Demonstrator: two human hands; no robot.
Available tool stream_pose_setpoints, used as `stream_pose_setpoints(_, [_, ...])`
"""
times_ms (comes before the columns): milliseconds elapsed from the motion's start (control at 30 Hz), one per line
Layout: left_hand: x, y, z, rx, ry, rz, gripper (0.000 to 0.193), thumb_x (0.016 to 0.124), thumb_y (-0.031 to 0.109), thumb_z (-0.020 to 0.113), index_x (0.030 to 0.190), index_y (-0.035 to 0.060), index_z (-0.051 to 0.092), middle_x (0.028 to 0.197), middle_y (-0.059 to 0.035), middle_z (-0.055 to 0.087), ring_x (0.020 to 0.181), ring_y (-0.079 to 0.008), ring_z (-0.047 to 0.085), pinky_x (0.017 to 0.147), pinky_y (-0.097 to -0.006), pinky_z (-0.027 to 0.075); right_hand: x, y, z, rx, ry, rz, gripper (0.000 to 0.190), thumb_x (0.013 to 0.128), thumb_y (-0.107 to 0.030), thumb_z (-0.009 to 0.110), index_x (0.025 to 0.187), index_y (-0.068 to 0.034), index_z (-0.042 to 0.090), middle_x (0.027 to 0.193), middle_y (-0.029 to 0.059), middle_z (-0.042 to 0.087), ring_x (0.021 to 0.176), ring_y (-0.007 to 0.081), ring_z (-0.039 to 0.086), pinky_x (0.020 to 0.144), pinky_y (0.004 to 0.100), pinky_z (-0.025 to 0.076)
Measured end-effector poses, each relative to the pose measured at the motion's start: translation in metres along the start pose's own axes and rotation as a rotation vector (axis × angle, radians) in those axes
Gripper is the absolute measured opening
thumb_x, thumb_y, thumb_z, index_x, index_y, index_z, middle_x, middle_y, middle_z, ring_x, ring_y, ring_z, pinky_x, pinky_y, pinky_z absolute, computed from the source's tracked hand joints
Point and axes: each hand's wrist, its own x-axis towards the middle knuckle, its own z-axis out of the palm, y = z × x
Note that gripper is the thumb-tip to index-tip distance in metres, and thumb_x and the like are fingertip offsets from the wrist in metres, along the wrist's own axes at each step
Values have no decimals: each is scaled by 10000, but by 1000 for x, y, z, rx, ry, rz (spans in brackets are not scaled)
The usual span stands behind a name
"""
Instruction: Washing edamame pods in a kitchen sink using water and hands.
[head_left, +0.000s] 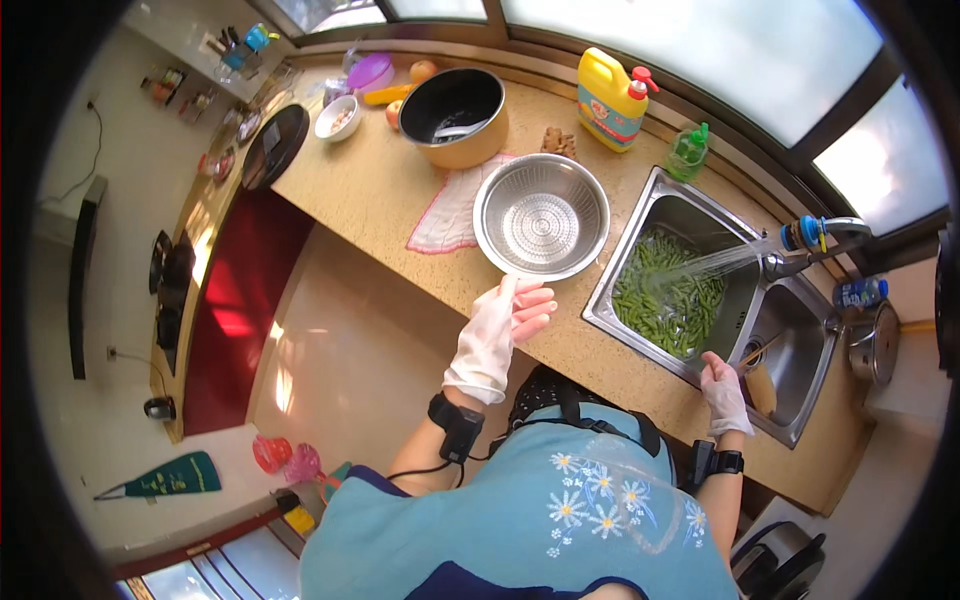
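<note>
My left hand (510, 322), in a thin white glove, is palm up with fingers spread and nothing in it. Its fingertips are beside the near rim of a perforated stainless-steel basin (541, 219) on the counter. My right hand (721, 390), likewise gloved, is at the front rim of the double sink (600, 300). Its fingers are foreshortened, so I cannot tell whether they are apart. Green bean pods (667, 300) lie in water in the larger bowl. Water from the running faucet (806, 232) sprays onto them. Thin sticks (759, 351) and a tan, elongated object (760, 390) are in the smaller bowl.
Behind the basin stand a dark-lined pot (454, 154), ginger (559, 141) and a yellow pump jug (611, 105). A green pump bottle (686, 154) is behind the sink. A cloth (446, 214) lies left of the basin. A metal pot (874, 345) stands right of the sink.
</note>
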Motion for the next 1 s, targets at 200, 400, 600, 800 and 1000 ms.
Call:
stream_pose_setpoints(200, [9,-6,-1,8,-13,-24,475,1081,382,460,1262,-28,617,1114,-126,702,947,-197,717,779,-240,605,-8,14,3,-32,58,-46,313,987,-124,524,1237,10,656,1095,201,733,1038,303,701,924,371,524])
stream_pose_setpoints(400, [21,-9,-9,-1,-18,9,497,1086,409,443,1281,-18,606,1134,-119,701,995,-202,707,760,-250,616,-7,-15,-7,-51,32,7,324,953,-90,517,1234,-2,653,1135,230,711,1090,367,672,960,396,514])
stream_pose_setpoints(600, [35,-13,1,31,-64,-40,490,1086,418,452,1322,11,591,1156,-92,702,1010,-198,707,756,-241,612,-13,8,-2,-74,19,80,336,936,-65,514,1235,-11,658,1165,206,714,1080,320,692,938,371,531])
stream_pose_setpoints(800, [32,-13,9,51,-124,-16,508,1089,412,449,1335,-14,580,1195,-116,691,1041,-193,691,810,-248,593,-21,25,11,15,138,0,319,921,-123,554,1216,-73,663,1123,211,713,1051,384,675,940,429,538])
stream_pose_setpoints(1000, [31,-12,32,103,-108,-17,503,1096,401,435,1353,-10,570,1211,-113,689,1050,-209,697,816,-259,607,-28,38,2,71,140,35,317,948,-126,517,1227,-63,656,1040,241,705,1011,377,684,883,420,526])
